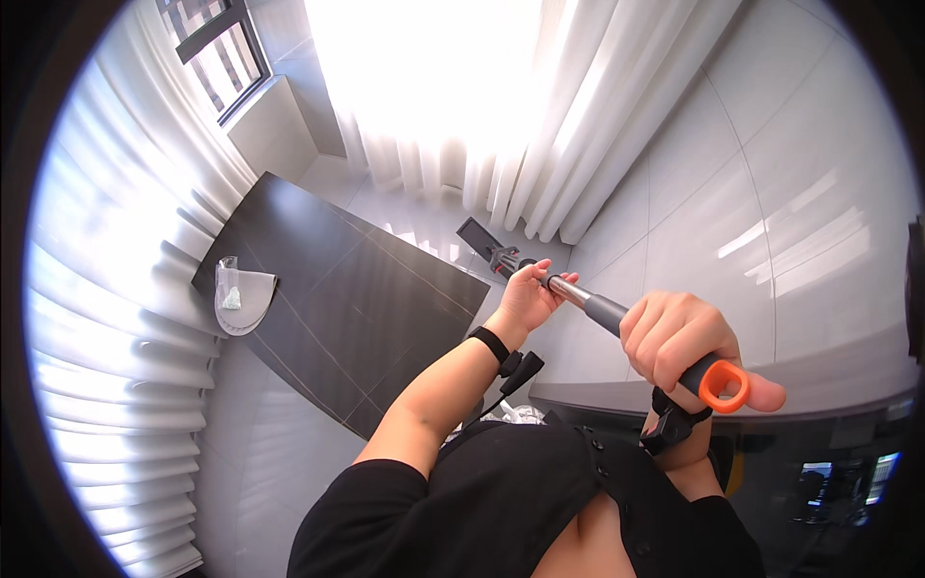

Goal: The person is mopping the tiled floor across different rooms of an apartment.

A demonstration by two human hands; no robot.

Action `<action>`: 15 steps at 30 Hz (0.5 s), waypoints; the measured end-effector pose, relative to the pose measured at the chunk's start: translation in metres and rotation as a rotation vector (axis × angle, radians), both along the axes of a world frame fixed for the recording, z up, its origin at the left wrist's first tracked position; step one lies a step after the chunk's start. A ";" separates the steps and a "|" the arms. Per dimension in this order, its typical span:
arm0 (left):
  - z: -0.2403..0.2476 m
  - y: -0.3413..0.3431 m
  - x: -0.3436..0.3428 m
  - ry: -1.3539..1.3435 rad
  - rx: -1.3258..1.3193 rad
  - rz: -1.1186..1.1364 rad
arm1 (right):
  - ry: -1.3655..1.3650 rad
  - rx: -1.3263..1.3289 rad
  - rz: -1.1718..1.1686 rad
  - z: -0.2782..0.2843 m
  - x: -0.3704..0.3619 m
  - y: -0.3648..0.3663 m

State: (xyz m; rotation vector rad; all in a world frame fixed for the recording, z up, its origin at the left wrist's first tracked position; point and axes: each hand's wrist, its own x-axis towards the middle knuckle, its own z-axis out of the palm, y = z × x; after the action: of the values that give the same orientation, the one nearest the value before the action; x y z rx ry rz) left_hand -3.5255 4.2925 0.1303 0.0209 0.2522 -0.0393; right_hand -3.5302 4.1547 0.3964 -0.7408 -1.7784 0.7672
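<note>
Both my hands are closed around a telescopic pole (607, 313) that slants from the lower right to the upper middle. It has a dark grip, a silver section and an orange hanging loop (714, 388) at its near end. A flat, dark rectangular head (478, 238) is fixed at its far end. My right hand (677, 337) wraps the grip just ahead of the loop, its thumb beside the loop. Farther along, my left hand (530, 298) encircles the pole near the dark collar behind the head. The head is in the air and touches nothing that I can see.
A dark veined table (337, 279) stands to the left, with a grey mat (253, 294) and a clear plastic item (227, 275) at its far left edge. White curtains (597, 106) hang ahead and at left. Pale tiles lie to the right; a glossy dark surface (790, 472) is lower right.
</note>
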 end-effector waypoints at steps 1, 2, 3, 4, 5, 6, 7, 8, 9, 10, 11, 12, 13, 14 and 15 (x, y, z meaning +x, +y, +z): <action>0.002 0.014 0.013 0.007 0.007 0.018 | 0.008 0.032 0.013 0.000 0.015 0.014; 0.001 0.027 0.023 0.009 0.005 0.022 | 0.011 0.030 0.017 0.000 0.029 0.027; 0.000 0.040 0.031 0.016 -0.009 0.044 | -0.003 0.022 0.015 0.001 0.042 0.039; -0.001 0.054 0.039 0.024 -0.024 0.076 | -0.015 0.013 0.022 0.001 0.056 0.053; -0.003 0.071 0.048 0.005 -0.058 0.096 | -0.010 0.011 0.041 0.001 0.068 0.067; -0.005 0.087 0.058 0.009 -0.061 0.117 | 0.052 0.034 -0.055 0.000 0.080 0.080; -0.008 0.103 0.068 -0.038 -0.002 0.167 | 0.115 0.052 -0.149 -0.002 0.091 0.092; -0.011 0.118 0.078 -0.083 0.058 0.218 | 0.120 0.045 -0.125 -0.003 0.105 0.105; -0.014 0.133 0.087 -0.131 0.082 0.237 | 0.140 0.067 -0.155 -0.004 0.120 0.118; -0.016 0.145 0.099 -0.128 0.080 0.259 | 0.158 0.091 -0.192 -0.006 0.136 0.129; -0.018 0.159 0.108 -0.121 0.132 0.271 | 0.166 0.087 -0.168 -0.010 0.151 0.141; -0.019 0.172 0.118 -0.113 0.185 0.283 | 0.192 0.110 -0.200 -0.015 0.167 0.152; -0.028 0.177 0.134 -0.143 0.185 0.301 | 0.213 0.124 -0.219 -0.018 0.190 0.157; -0.032 0.192 0.150 -0.135 0.189 0.330 | 0.240 0.147 -0.247 -0.020 0.210 0.169; -0.037 0.205 0.166 -0.125 0.217 0.352 | 0.243 0.179 -0.259 -0.023 0.230 0.184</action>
State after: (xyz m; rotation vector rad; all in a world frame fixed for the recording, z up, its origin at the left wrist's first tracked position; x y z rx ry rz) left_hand -3.3599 4.4979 0.0936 0.1942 0.1315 0.3390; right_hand -3.3003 4.3386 0.3731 -0.7093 -1.4753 0.4946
